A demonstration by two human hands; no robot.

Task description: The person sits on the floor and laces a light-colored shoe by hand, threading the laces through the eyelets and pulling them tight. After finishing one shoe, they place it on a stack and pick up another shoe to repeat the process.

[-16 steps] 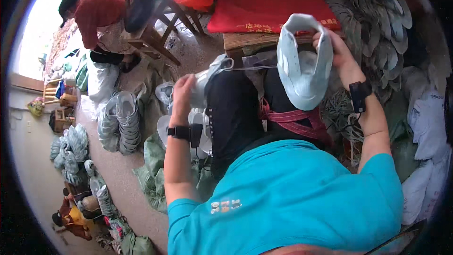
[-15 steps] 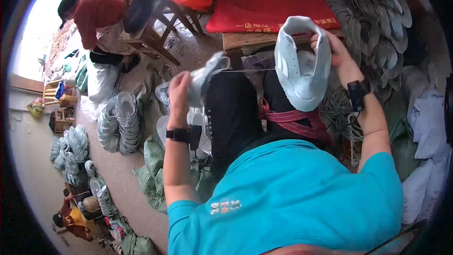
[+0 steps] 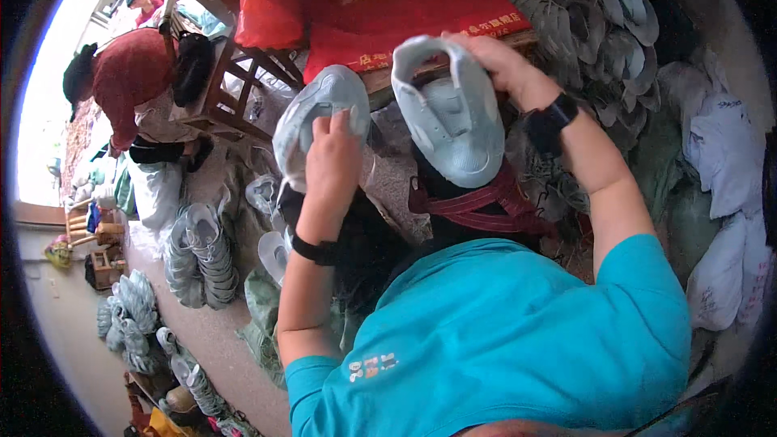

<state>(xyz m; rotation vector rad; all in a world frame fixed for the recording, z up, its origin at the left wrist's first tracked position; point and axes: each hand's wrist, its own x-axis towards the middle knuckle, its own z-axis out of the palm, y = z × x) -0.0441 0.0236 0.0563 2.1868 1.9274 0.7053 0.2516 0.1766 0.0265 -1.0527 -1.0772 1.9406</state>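
My left hand [image 3: 332,154] has its fingers closed at the opening of a pale grey-white shoe upper [image 3: 344,91], above my left knee. To its right, a matching pale shoe upper [image 3: 472,152] is tilted toe-down over my other leg. My right hand [image 3: 494,61] grips this one by the far side of its collar; some of those fingers are hidden behind the material. The two uppers are side by side, with a small gap between them. A dark pink strap [image 3: 477,209] lies across my lap just below the right-hand upper.
A red cloth [image 3: 396,0] covers a wooden bench ahead. Stacked shoe uppers [image 3: 217,267] stand on the floor at left, and bundled grey pieces [image 3: 599,16] hang at the far right. A person in dark red [image 3: 133,73] bends beside a wooden chair [image 3: 231,89].
The left-hand upper has turned from a blurred sideways pose to show its opening, moving up. Both uppers are closer together. The thread stretched between them before is no longer visible.
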